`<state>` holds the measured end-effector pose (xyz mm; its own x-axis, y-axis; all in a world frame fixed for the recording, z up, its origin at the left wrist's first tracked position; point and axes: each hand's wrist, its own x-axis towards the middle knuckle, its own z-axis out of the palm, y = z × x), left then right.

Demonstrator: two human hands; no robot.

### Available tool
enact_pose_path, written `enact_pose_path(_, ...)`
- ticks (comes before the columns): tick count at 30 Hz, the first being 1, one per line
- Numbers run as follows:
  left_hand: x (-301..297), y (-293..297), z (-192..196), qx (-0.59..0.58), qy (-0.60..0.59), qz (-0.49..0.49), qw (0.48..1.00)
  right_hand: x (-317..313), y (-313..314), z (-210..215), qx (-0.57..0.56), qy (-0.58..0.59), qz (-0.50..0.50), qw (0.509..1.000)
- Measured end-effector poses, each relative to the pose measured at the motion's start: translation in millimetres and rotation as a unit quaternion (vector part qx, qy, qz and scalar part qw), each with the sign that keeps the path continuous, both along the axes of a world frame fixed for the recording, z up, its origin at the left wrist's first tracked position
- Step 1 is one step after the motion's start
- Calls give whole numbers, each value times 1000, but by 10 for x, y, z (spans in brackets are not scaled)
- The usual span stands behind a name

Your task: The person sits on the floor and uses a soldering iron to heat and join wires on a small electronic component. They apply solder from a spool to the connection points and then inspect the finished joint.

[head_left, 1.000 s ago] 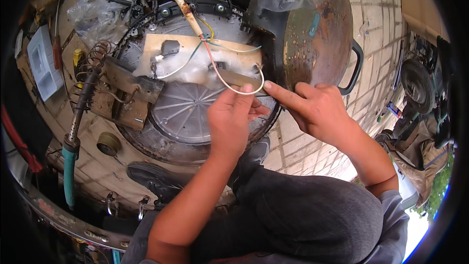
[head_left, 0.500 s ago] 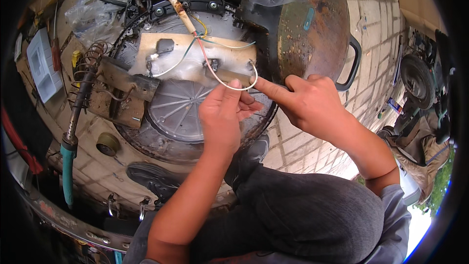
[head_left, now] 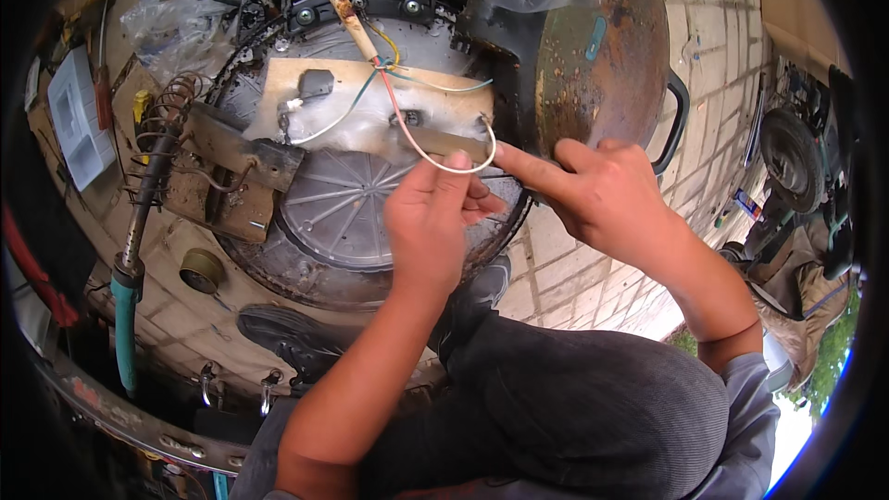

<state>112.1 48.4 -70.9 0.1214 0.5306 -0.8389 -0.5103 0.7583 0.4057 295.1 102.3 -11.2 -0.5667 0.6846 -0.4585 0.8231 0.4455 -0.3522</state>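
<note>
A tan board (head_left: 431, 93) with white fluffy fibre lies over a round, dark-rimmed ribbed housing (head_left: 347, 213). From a scorched pale sleeve (head_left: 347, 23), red, yellow and bluish-green wires fan out. A wire in a white sleeve (head_left: 490, 156) continues the red lead, looping down and back up to a terminal at the board's right end. My left hand (head_left: 428, 227) is closed, its thumb pressed to the bottom of that loop beside a flat metal strip (head_left: 454, 141). The index finger of my right hand (head_left: 607, 190) is stretched out to the loop's right side; its other fingers are loosely curled.
A soldering iron (head_left: 127, 315) with a teal handle rests in a coiled stand (head_left: 185, 97) at left. Near it sit a small round tin (head_left: 201, 270) and a pale plastic tray (head_left: 81, 120). A stained round pan (head_left: 611, 65) with black handle stands right of the board.
The whole view has shifted slightly. My hands keep nearly the same hold and place at the white-sleeved wire.
</note>
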Motion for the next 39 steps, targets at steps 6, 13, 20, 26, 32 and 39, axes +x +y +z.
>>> enact_pose_path(6,26,25,-3,-8,12,-8,1000,20,112,34,1,-17,26,1000)
enact_pose_path(13,61,2,-16,-4,4,-7,1000,21,109,38,-18,-14,18,1000)
enact_pose_path(20,67,-5,16,1,12,-19,1000,48,136,51,-10,-11,25,1000)
enact_pose_path(26,30,57,27,-11,2,11,1000,58,110,17,-7,-5,21,1000)
enact_pose_path(32,10,58,5,-18,2,4,1000,4,151,-21,-13,17,20,1000)
enact_pose_path(39,37,17,15,-14,-5,-6,1000,-18,119,-19,-10,17,12,1000)
